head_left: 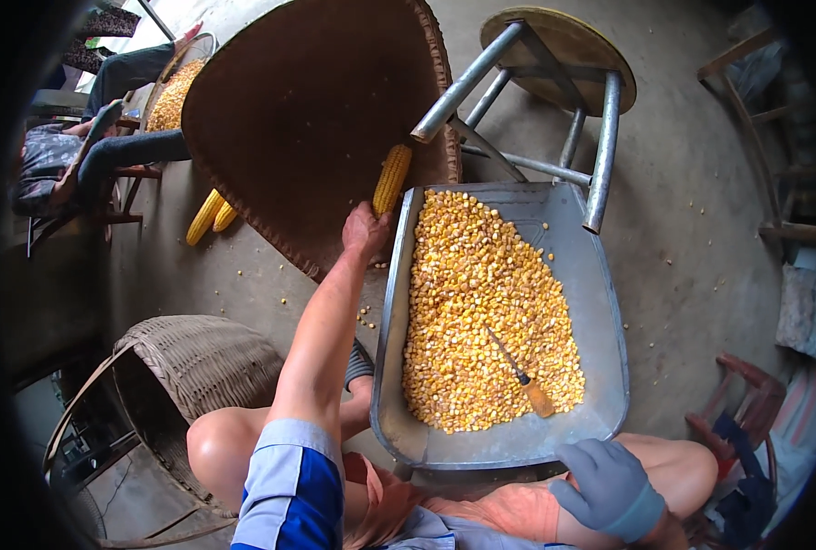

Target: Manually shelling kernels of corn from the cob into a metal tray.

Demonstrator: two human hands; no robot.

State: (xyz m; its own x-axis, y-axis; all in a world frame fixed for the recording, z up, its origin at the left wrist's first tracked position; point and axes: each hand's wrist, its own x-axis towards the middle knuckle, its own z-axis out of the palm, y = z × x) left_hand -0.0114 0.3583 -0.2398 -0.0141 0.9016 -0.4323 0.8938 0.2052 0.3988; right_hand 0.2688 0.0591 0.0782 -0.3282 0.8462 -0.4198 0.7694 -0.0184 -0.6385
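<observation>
The bare left hand (366, 229) grips a long yellow corn cob (393, 174) by its near end, leaving most of its length free beyond the fingers, over a broad dark-brown basket (307, 101). Right of that hand, a grey metal tray (584, 261) has raised walls that seem to keep the loose yellow kernels (481, 293) together. The grey-gloved right hand (609, 489), loosely spread and apparently empty, sits beside the near rim; ahead, a pointed wooden-handled tool (531, 389) lies handle towards it, presumably within reach.

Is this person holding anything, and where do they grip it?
The left hand holds a corn cob by its near end; the gloved right hand appears empty.
</observation>
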